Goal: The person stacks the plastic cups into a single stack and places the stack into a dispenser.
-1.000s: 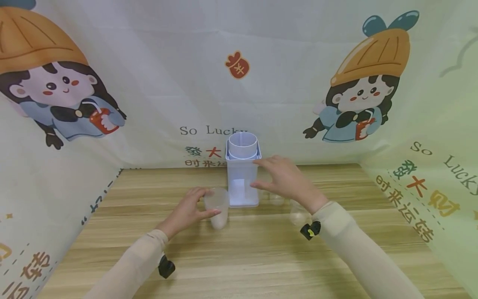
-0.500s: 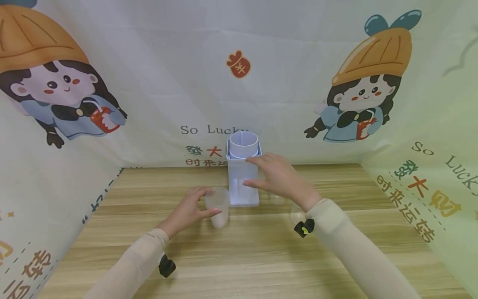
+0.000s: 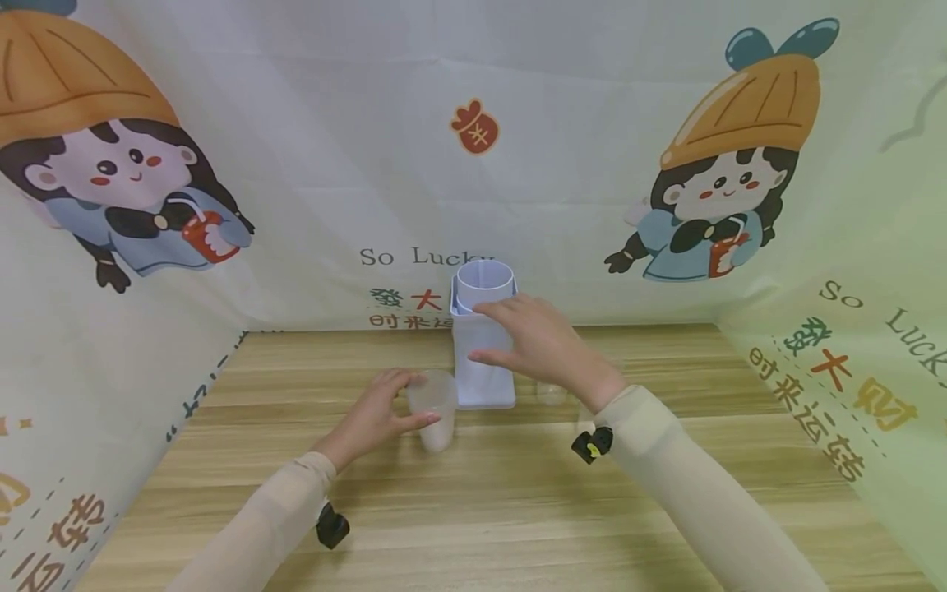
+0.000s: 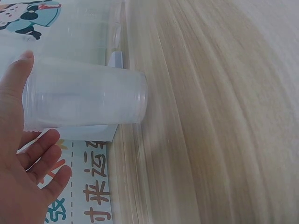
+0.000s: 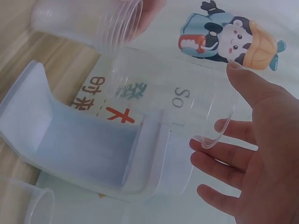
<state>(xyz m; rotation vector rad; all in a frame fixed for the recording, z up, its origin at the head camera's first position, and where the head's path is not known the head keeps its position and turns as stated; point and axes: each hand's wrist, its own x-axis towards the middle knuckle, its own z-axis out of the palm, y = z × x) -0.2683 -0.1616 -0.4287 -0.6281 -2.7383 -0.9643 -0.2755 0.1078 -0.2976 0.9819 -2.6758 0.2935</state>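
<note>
Both my hands are gripping: my left hand (image 3: 376, 418) has thumb and finger around the rim end of a frosted cup stack (image 3: 438, 432), its other fingers loose, and my right hand (image 3: 543, 341) pinches a clear cup (image 5: 173, 88) by its rim. The stack is near-left of the white holder (image 3: 482, 388), mouth up; can't tell whether its base touches the tabletop (image 3: 444, 526). The clear cup is in front of the holder, mouth up, seemingly raised. Step in hand, I judge: bringing that single cup across toward the stack. The next move probably calls for keeping both mouths up, lining the cup over the stack and not knocking the holder. Looks: single cup thin, see-through, wide-rimmed; stack cloudier, tapered, several rims close together. Another loose cup (image 3: 551, 395) is just right of the holder, one more (image 3: 584, 421) farther right, mostly hidden by my sleeve (image 3: 651, 427).
</note>
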